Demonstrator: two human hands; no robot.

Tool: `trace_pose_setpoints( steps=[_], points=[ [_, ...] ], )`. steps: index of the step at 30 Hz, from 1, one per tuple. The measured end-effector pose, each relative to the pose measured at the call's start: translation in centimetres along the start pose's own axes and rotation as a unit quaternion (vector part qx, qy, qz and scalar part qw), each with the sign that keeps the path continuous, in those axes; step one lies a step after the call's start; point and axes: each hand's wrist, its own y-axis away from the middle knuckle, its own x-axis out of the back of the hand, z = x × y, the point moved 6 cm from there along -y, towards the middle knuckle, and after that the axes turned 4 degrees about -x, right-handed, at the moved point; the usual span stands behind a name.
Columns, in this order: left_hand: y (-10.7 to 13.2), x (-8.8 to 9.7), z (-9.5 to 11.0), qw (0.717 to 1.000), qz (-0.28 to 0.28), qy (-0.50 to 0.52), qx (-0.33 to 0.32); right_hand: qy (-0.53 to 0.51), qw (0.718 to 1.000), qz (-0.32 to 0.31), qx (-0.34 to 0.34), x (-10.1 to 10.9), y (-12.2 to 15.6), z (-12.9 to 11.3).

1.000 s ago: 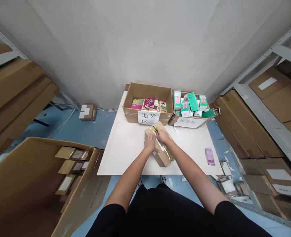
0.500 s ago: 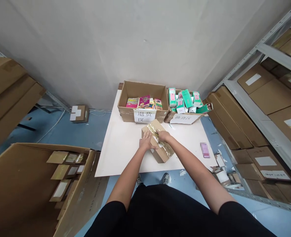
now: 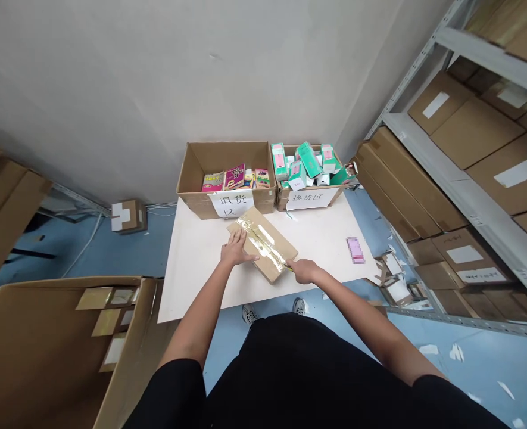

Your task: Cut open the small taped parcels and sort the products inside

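Observation:
A taped cardboard box (image 3: pixel 270 235) lies at an angle on the white table, with shiny tape running along its top. My left hand (image 3: pixel 235 247) rests on the box's left side, fingers spread and thumb out over the edge. Closed in a fist, my right hand (image 3: pixel 305 270) is at the box's near right end. It grips a small utility knife (image 3: pixel 289 264), of which only a bit of yellow and the tip show at the end of the tape seam.
Behind stand an open carton of books (image 3: pixel 192 202) and a carton of green-and-white boxes (image 3: pixel 283 199), both with handwritten signs. A pixelated pink item (image 3: pixel 355 250) lies on the table (image 3: pixel 192 262). A large open carton (image 3: pixel 124 363) is at left; shelving (image 3: pixel 460 179) with boxes stands right.
My right hand has drawn the knife along the tape from mid-box to the near right end. My left hand still presses the box's left side. The whole view has shifted.

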Motion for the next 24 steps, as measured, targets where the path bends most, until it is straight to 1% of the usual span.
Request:
trace_pose_setpoints(
  steps=[2,4,5,6,8,9,11,12,14,16,18,20,21,22,24],
  points=[
    [0.1,0.0,-0.1,1.0,0.003,-0.004,0.006,-0.034,0.999,0.005,0.022,-0.5,0.7,1.8],
    [0.2,-0.1,0.2,1.0,0.016,-0.002,0.007,-0.107,0.993,0.043,0.023,-0.9,1.0,4.0],
    [0.3,-0.2,0.5,1.0,0.026,0.001,0.008,-0.153,0.985,0.079,0.006,-1.1,0.8,5.1],
    [0.3,-0.3,1.0,0.999,0.037,0.003,0.011,-0.198,0.972,0.12,-0.027,-1.4,0.5,6.2],
    [0.4,-0.5,2.1,0.998,0.055,0.007,0.028,-0.271,0.937,0.192,-0.106,-2.2,-0.6,7.5],
    [0.5,-0.7,2.7,0.997,0.061,0.007,0.041,-0.296,0.92,0.215,-0.139,-2.6,-1.4,7.7],
    [0.8,-1.1,4.1,0.996,0.064,0.006,0.068,-0.325,0.898,0.24,-0.176,-2.8,-3.5,7.1],
    [1.1,-1.3,4.7,0.995,0.063,0.004,0.082,-0.332,0.892,0.248,-0.181,-2.5,-4.6,6.7],
    [1.7,-1.7,5.9,0.992,0.055,-0.002,0.11,-0.336,0.888,0.261,-0.175,-1.1,-6.8,6.2],
    [2.4,-2.1,6.8,0.99,0.045,-0.018,0.135,-0.336,0.889,0.268,-0.16,1.0,-8.7,6.5],
    [3.0,-2.2,7.3,0.987,0.029,-0.039,0.154,-0.337,0.891,0.269,-0.139,3.2,-10.0,7.3],
    [3.4,-1.9,7.5,0.985,0.015,-0.056,0.164,-0.341,0.89,0.275,-0.124,4.7,-10.7,8.4],
    [3.3,-1.6,7.6,0.985,0.012,-0.06,0.163,-0.344,0.888,0.279,-0.123,5.2,-10.7,8.9],
    [3.1,-1.1,7.6,0.986,0.017,-0.061,0.157,-0.345,0.886,0.283,-0.126,5.3,-10.5,9.4],
    [2.1,0.2,7.8,0.989,0.051,-0.06,0.127,-0.351,0.884,0.278,-0.136,4.8,-9.9,10.1]
  ],
)
